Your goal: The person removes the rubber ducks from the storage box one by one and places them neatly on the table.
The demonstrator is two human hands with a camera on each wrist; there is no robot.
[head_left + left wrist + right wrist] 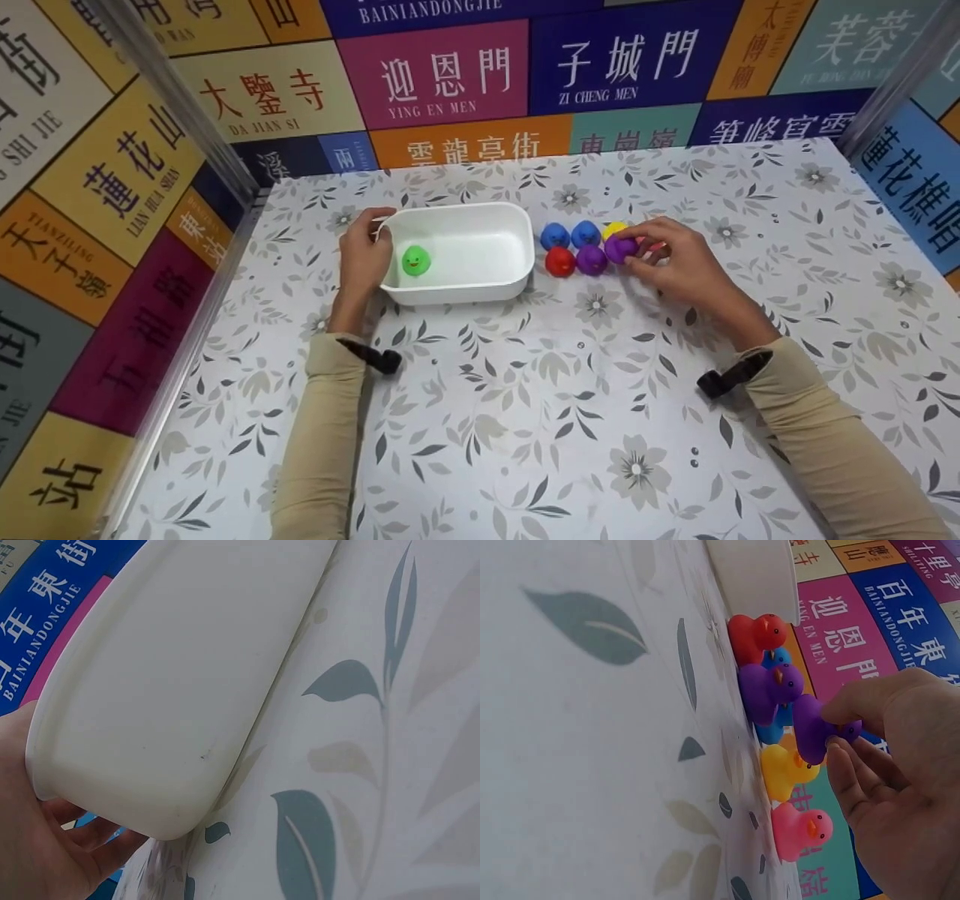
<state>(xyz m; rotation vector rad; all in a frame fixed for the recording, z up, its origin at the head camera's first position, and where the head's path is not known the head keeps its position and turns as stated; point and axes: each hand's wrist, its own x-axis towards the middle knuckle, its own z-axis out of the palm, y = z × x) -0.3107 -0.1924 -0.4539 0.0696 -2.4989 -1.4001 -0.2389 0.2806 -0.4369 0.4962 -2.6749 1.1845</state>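
Note:
My left hand grips the left end of a white plastic tub, thumb at the rim and fingers against the end wall. Inside the tub, toward its left end, sits a green rubber duck. To the right, my right hand pinches a purple rubber duck between thumb and fingers, raised off the table. Close by stand a red duck, a second purple duck, two blue ducks, a yellow duck and a pink duck, the pink one mostly hidden by my hand in the head view.
A white tablecloth with grey leaves and flowers covers the table. Panels with coloured name signs rise behind the table and along both sides. Dark straps with small cameras sit on both sleeves.

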